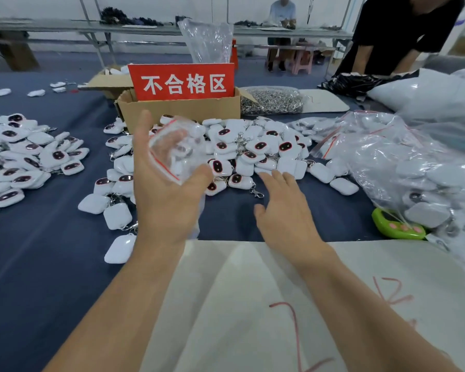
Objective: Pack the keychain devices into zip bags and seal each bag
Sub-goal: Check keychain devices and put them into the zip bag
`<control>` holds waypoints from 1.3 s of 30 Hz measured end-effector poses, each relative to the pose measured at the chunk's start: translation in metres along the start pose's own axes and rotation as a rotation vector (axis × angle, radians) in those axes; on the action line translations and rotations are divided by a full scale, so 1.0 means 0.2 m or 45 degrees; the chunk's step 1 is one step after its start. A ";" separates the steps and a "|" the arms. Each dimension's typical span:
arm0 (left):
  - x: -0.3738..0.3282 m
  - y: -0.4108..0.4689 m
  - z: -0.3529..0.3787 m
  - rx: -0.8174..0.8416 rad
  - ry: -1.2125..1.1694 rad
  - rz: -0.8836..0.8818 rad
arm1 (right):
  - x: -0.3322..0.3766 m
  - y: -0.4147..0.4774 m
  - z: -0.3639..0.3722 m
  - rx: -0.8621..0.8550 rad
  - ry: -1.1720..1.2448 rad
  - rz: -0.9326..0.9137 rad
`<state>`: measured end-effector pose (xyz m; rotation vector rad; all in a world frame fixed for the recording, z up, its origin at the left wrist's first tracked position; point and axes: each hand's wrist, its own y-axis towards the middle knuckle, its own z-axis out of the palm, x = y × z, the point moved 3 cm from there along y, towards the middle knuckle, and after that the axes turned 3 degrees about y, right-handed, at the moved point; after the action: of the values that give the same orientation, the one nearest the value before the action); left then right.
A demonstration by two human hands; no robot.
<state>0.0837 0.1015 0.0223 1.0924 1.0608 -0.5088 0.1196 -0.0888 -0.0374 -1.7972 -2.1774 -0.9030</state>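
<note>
Hovering just short of the keychain devices (253, 151) ahead on the bench (51, 264), the nearer right hand (285, 210) has fingers (279, 177) spread, empty; left hand (167, 202) seemingly thumb-pinches a blurred zip bag (172, 149).

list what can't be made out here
Head view:
- zip bag in the left hand: motion blur hides whether it is sealed or filled.
- cardboard box contents: hidden by its front wall and the red sign.
- large clear bag: cut off by right edge.

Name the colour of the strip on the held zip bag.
Red. The strip on the zip bag shows best in the head view.
</note>
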 end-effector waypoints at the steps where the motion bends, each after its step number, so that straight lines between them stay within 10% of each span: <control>1: -0.04 0.01 -0.02 -0.040 0.079 0.089 | 0.03 0.02 0.02 0.034 -0.123 -0.095; 6: -0.08 -0.05 -0.01 -0.051 0.524 0.349 | 0.08 0.07 0.12 0.236 -0.248 -0.250; 11: 0.12 -0.16 0.14 0.509 1.112 0.257 | 0.11 0.03 0.04 -0.039 -0.242 -0.255; 15: 0.26 -0.20 0.16 0.796 1.221 -0.063 | 0.06 0.00 -0.02 -0.167 -0.471 -0.020; 21: 0.27 -0.21 0.16 0.903 1.231 0.164 | 0.00 0.00 0.02 0.116 -0.337 0.092; 27: 0.25 -0.24 0.17 0.891 1.389 0.166 | -0.05 -0.08 -0.07 -0.143 0.479 0.308; 39: 0.16 -0.24 0.24 0.654 0.305 -0.230 | 0.01 -0.17 -0.16 0.161 1.342 0.553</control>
<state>0.0818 0.0438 -0.0253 1.5441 1.2834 -0.8414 0.0796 -0.1073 -0.0212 -1.1921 -1.1049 -1.1757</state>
